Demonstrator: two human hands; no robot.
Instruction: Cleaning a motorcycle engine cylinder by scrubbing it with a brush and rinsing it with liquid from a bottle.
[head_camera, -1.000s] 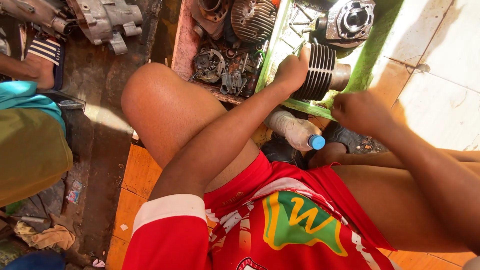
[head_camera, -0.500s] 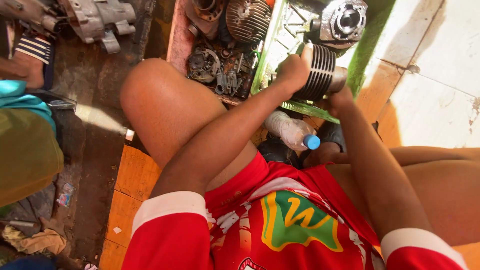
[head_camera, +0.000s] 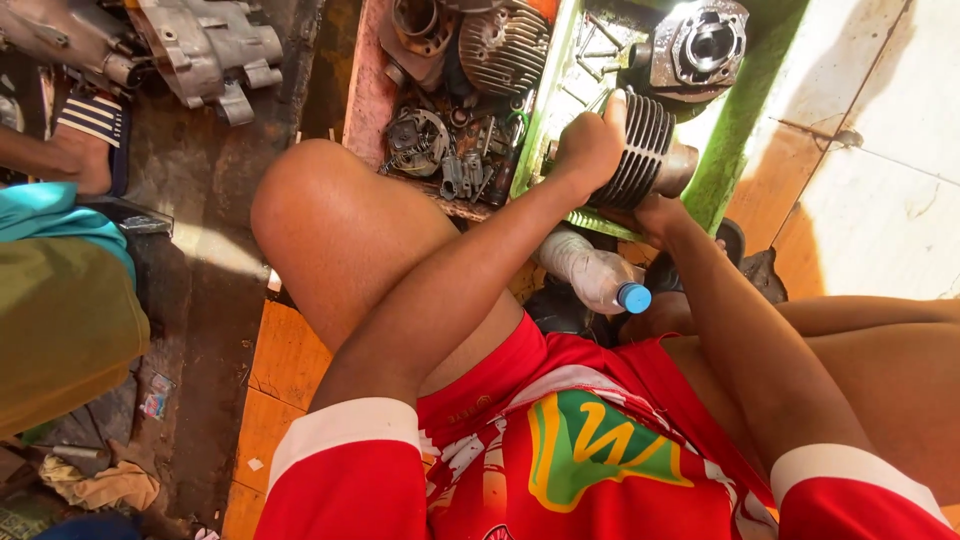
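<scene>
A dark finned engine cylinder (head_camera: 648, 148) rests on the rim of a green tray (head_camera: 742, 110). My left hand (head_camera: 590, 145) grips its left side, thumb across the fins. My right hand (head_camera: 655, 213) holds it from underneath, mostly hidden by the cylinder. A silver cylinder head (head_camera: 700, 42) lies in the tray just beyond. A plastic bottle with a blue cap (head_camera: 597, 272) lies below the cylinder, between my legs.
A reddish tray (head_camera: 362, 95) to the left holds several engine parts, gears and a finned head (head_camera: 503, 48). Grey engine casings (head_camera: 205, 45) lie at the top left. Another person's foot in a striped sandal (head_camera: 85, 140) is at the left. White tiles lie at the right.
My right hand has moved from the air at the right onto the underside of the cylinder. My left hand has kept its grip on the cylinder.
</scene>
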